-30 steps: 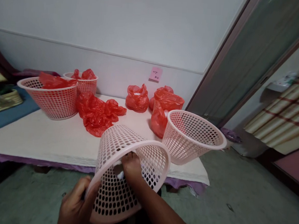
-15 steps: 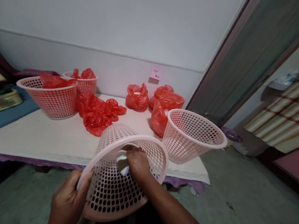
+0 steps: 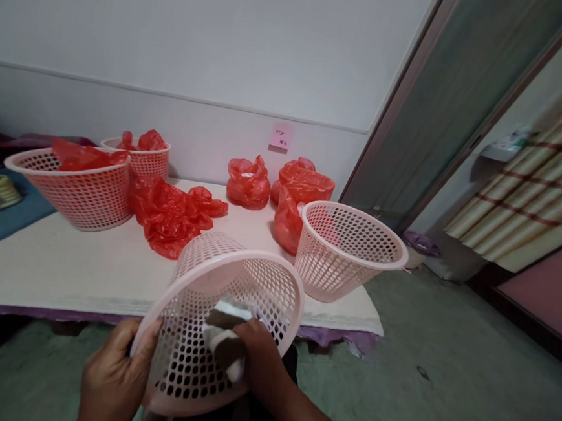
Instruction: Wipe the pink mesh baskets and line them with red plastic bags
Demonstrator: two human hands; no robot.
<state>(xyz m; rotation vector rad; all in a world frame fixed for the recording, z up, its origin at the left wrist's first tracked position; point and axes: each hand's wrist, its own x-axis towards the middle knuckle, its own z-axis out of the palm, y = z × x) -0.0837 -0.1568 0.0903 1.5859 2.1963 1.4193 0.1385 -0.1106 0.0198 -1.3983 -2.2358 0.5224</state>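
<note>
A pale pink plastic basket point(image 3: 231, 258) with a holed wall is tipped toward me at the table's front edge, its mouth facing me. My left hand point(image 3: 120, 363) grips its rim at the left, thumb on the inside. Inside the basket, my right hand point(image 3: 262, 358) is closed on a bunched cloth point(image 3: 227, 329) with brown and white stripes. The cloth lies against or close to the holed inner wall; exact contact is hard to see. Some of the right fingers are hidden by the hand and cloth.
Another pink basket point(image 3: 345, 261) stands at the right. Red plastic bags point(image 3: 171, 215) lie crumpled on the white table cover point(image 3: 51, 283). Red-bag-filled baskets point(image 3: 87, 195) stand at the left, and filled red bags point(image 3: 248, 185) sit near the wall. A pink note point(image 3: 280, 136) is on the wall.
My right hand has drawn the striped cloth from deep in the basket down and nearer its mouth. The left hand keeps its hold on the rim; the whole view has shifted slightly.
</note>
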